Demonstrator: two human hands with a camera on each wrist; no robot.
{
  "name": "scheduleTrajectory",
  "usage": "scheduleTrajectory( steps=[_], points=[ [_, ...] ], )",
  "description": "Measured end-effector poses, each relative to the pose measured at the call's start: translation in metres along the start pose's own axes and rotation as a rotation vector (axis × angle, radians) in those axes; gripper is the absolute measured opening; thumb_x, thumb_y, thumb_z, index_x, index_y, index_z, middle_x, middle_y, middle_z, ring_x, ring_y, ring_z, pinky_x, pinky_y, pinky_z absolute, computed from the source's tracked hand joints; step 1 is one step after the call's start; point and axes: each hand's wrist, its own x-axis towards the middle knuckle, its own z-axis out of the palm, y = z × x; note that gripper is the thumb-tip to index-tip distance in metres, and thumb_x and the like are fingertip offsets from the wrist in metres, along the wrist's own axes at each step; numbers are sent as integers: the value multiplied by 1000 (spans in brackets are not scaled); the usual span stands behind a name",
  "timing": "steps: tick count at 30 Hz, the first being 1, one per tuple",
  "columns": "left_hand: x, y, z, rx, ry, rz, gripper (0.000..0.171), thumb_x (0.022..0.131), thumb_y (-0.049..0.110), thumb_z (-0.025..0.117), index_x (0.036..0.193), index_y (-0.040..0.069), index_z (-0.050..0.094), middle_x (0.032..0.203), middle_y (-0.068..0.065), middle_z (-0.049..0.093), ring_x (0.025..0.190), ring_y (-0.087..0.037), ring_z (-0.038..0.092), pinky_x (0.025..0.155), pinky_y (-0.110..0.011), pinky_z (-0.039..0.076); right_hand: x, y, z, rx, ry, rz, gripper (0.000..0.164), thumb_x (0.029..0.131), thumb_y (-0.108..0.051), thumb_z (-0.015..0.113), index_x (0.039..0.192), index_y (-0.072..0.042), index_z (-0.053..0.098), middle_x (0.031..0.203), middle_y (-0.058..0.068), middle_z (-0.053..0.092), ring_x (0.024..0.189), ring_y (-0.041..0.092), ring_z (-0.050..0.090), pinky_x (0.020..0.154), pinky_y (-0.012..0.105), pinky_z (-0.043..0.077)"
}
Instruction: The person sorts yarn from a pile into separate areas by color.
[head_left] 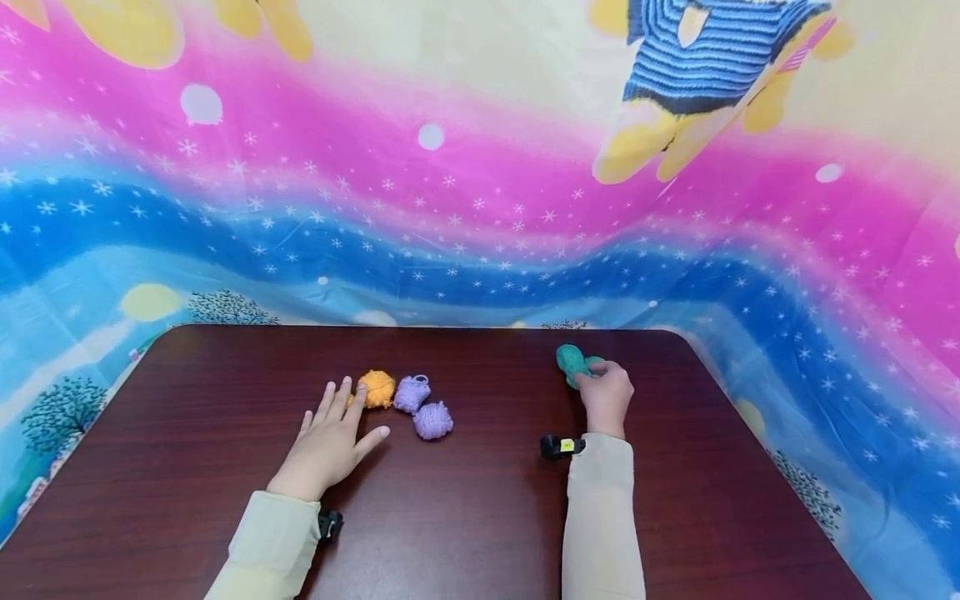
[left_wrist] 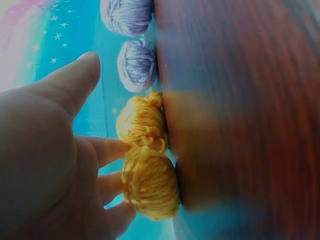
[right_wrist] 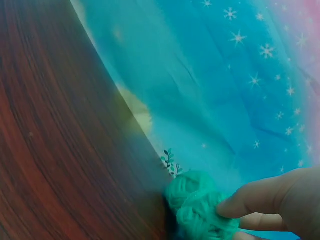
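Note:
Two orange-yellow yarn balls [left_wrist: 150,182] touch each other in the left wrist view; the head view shows one orange yarn ball [head_left: 377,389] plainly, the other mostly behind fingers. My left hand [head_left: 322,442] reaches over them palm down, fingers straight and spread against the yarn, thumb apart. Just right of the orange yarn sit two lilac yarn balls [head_left: 432,421], close together. Farther right, my right hand [head_left: 606,400] pinches a green yarn ball [right_wrist: 207,218] between thumb and fingers. A second green yarn ball [head_left: 571,360] lies against it on the left.
The dark red-brown wooden table [head_left: 487,517] has rounded back corners. Behind it hangs a colourful printed cloth [head_left: 450,208] that meets the table's back edge and sides. Small black devices [head_left: 558,447] are strapped at both wrists.

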Motion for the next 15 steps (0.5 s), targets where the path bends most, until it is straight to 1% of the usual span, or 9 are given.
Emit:
scheduleTrajectory(
  steps=[4, 7, 11, 15],
  points=[
    [0, 0, 0, 0, -2, 2, 81, 103, 48, 53, 160, -1, 23, 166, -28, 11, 152, -49, 4, 115, -72, 10, 0, 3, -2, -18, 32, 1, 32, 90, -9, 68, 117, 9, 68, 115, 28, 66, 108, 43, 59, 90, 55, 51],
    [-1, 0, 1, -1, -7, 0, 81, 103, 48, 54, 160, 0, 22, 166, -28, 11, 152, -49, 3, 115, -72, 10, -1, 4, -3, -26, 43, -1, 30, 90, -8, 68, 115, 9, 69, 111, 28, 67, 103, 43, 60, 87, 54, 52],
    [-1, -1, 1, 2, -12, -6, 81, 103, 49, 53, 161, 1, 21, 166, -27, 10, 152, -49, 3, 115, -72, 9, -2, 1, -5, -24, 33, 1, 29, 91, -8, 67, 115, 8, 69, 108, 29, 68, 99, 42, 63, 85, 53, 53],
    [0, 0, 1, 2, -19, -11, 81, 104, 49, 52, 161, 1, 21, 166, -27, 10, 152, -48, 3, 115, -72, 9, -2, -3, -7, -16, 16, 7, 30, 93, -10, 66, 118, 7, 69, 110, 29, 68, 100, 41, 63, 85, 52, 53]
  ],
)
